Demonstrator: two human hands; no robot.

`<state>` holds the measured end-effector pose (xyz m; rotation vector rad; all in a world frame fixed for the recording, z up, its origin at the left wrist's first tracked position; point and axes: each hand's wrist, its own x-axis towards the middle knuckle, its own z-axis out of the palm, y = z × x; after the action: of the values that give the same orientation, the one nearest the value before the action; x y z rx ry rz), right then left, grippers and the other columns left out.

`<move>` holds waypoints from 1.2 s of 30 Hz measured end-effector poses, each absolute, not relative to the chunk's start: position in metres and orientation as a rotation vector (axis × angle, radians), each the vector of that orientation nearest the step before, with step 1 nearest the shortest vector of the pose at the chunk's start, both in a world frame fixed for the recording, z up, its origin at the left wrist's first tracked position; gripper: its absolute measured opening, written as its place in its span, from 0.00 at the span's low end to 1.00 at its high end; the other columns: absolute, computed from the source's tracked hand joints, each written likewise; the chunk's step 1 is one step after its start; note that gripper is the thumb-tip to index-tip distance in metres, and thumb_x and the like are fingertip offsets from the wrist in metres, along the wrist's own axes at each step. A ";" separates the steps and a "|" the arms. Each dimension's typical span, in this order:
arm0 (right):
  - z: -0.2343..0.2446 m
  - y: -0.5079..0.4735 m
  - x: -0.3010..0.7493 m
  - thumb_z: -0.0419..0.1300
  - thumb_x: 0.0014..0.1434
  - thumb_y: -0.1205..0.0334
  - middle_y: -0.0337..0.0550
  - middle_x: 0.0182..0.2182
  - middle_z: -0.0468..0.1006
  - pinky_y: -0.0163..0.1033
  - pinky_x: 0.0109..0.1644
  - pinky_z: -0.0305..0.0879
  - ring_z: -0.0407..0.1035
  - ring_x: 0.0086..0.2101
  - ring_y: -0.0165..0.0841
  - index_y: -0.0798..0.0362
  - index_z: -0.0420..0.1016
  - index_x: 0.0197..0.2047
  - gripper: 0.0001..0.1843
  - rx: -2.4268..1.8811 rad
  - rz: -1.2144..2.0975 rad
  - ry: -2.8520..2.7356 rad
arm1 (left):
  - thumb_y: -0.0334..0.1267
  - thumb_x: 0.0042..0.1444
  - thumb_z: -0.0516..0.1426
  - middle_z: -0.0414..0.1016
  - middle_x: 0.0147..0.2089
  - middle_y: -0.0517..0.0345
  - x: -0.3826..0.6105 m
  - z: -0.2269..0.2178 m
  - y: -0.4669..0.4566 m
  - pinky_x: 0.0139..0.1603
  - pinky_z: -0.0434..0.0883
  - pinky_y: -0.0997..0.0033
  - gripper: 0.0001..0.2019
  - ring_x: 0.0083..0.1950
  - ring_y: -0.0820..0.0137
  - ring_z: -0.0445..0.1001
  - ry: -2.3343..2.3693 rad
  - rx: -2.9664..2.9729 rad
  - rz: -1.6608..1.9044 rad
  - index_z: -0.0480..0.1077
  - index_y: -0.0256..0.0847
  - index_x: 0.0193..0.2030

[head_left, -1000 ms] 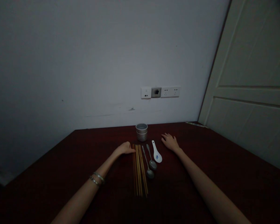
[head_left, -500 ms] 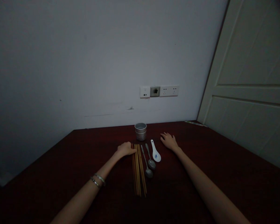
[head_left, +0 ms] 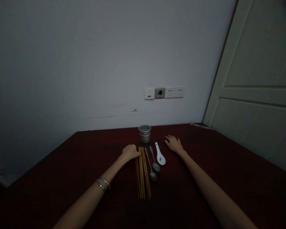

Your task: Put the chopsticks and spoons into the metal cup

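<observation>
Now | left hand point(head_left: 130, 152) touching chopsticks point(head_left: 142, 175) | right hand point(head_left: 173, 144) near white spoon point(head_left: 160, 158)

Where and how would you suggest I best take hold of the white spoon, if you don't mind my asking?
Probably by the slim handle of the white spoon, coming from the right: the handle points toward the wall, the right hand lies on that side, and metal spoons lie close on the left.
</observation>
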<state>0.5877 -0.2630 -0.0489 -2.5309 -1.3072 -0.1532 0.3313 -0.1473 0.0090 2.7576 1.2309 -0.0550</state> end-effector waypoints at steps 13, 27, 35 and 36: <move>-0.050 -0.262 0.589 0.40 0.59 0.53 0.47 0.59 0.55 0.55 0.58 0.39 0.45 0.59 0.40 0.51 0.58 0.58 0.26 -2.561 -0.129 -1.306 | 0.43 0.44 0.52 0.75 0.39 0.40 0.332 0.008 -0.150 0.34 0.70 0.68 0.18 0.40 0.57 0.74 1.214 2.753 0.034 0.73 0.34 0.37; -0.043 -0.266 0.585 0.43 0.58 0.52 0.49 0.56 0.61 0.55 0.57 0.43 0.52 0.56 0.42 0.53 0.59 0.58 0.26 -2.465 -0.113 -1.232 | 0.48 0.44 0.52 0.75 0.37 0.40 0.327 0.038 -0.139 0.34 0.68 0.71 0.20 0.39 0.58 0.74 1.309 2.724 0.271 0.74 0.33 0.35; 0.054 -0.261 0.545 0.50 0.54 0.56 0.51 0.36 0.77 0.43 0.48 0.62 0.70 0.41 0.40 0.59 0.74 0.42 0.20 -1.741 0.049 -1.018 | 0.46 0.48 0.51 0.75 0.31 0.45 0.314 0.104 -0.150 0.34 0.64 0.72 0.17 0.35 0.63 0.73 1.252 2.709 0.619 0.73 0.33 0.29; 0.069 -0.261 0.530 0.51 0.53 0.56 0.52 0.35 0.78 0.43 0.45 0.64 0.71 0.38 0.39 0.60 0.73 0.43 0.19 -1.604 0.226 -1.011 | 0.46 0.48 0.50 0.75 0.30 0.45 0.314 0.111 -0.153 0.34 0.63 0.71 0.17 0.34 0.63 0.73 1.239 2.706 0.659 0.73 0.33 0.28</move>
<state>0.5303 -0.2605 0.0690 -1.6043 -1.0110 0.2256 0.3143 -0.1526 0.1111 2.7056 1.2395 0.6586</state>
